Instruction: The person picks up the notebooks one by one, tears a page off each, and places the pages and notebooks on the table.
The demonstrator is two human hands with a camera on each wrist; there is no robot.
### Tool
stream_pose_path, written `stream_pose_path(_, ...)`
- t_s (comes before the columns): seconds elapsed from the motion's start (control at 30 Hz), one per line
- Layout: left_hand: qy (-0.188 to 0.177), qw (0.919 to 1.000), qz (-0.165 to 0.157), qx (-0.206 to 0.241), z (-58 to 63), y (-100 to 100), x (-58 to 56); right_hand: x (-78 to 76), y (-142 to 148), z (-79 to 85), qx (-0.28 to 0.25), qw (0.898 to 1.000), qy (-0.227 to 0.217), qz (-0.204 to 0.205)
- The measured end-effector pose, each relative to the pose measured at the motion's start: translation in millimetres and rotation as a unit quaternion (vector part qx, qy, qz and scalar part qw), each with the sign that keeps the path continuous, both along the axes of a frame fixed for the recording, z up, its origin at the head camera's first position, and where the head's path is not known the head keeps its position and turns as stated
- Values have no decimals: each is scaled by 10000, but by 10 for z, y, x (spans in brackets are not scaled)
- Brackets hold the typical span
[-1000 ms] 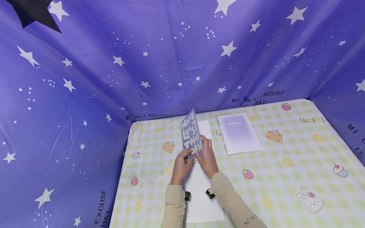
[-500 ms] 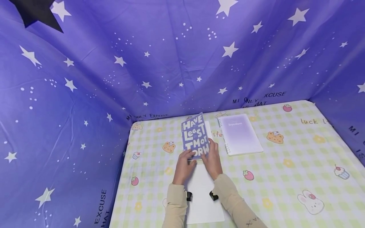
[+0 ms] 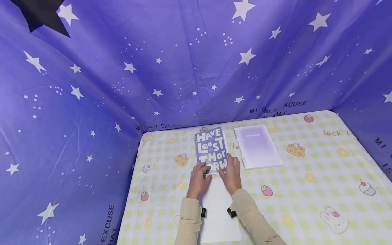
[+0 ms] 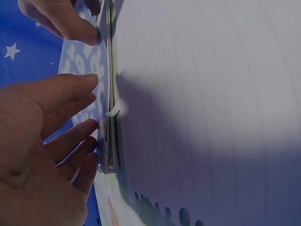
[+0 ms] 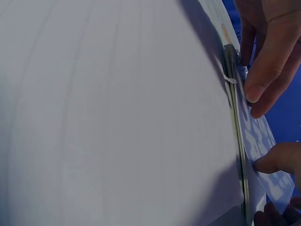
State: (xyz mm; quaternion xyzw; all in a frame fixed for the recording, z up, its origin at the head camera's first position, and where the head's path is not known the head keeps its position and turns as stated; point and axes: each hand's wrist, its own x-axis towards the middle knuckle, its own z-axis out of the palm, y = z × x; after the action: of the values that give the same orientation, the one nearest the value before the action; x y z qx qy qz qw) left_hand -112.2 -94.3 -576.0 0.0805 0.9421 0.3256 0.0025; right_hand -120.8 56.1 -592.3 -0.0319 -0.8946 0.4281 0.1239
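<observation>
A spiral notebook (image 3: 211, 146) with a blue cover and big white letters lies near the table's back edge. My left hand (image 3: 199, 180) rests at its lower left, fingertips touching the cover. My right hand (image 3: 231, 173) holds the cover's lower right corner, thumb on the front and fingers at the right edge. In the left wrist view the left hand (image 4: 51, 136) has loosely spread fingers beside the notebook's edge. The right wrist view shows the right thumb (image 5: 277, 159) on the cover. Nearer to me, a white lined page (image 3: 218, 207) lies beneath my wrists.
A pale purple spiral notebook (image 3: 259, 146) lies flat to the right, its rings on the left side. The table has a green checked cloth (image 3: 306, 204) with printed cartoons. Purple star-printed fabric (image 3: 196, 61) hangs behind the table and at both sides.
The blue cover has come down from a raised, tilted position to nearly flat, swinging to the right. My right hand has moved slightly right and lower with it; the left stays at the lower left.
</observation>
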Motion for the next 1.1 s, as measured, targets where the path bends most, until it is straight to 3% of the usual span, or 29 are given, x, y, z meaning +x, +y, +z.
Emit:
stream_pose_path(0.5,214,9997,25,-144,-34,29,7,8,50,-86,479,9987,-159,63)
stream_pose_path(0.73,307,9989,21,-346,-41,77,-4,7,77,-73,789,9963,-171,289)
stream_pose_path(1.0,570,9976,-8,-393,12,167,-3,10,175,-8,538,9960,-451,561)
stream_pose_path(1.1,657,9973,35,-317,21,217,-1,5,224,5,456,9967,-344,579)
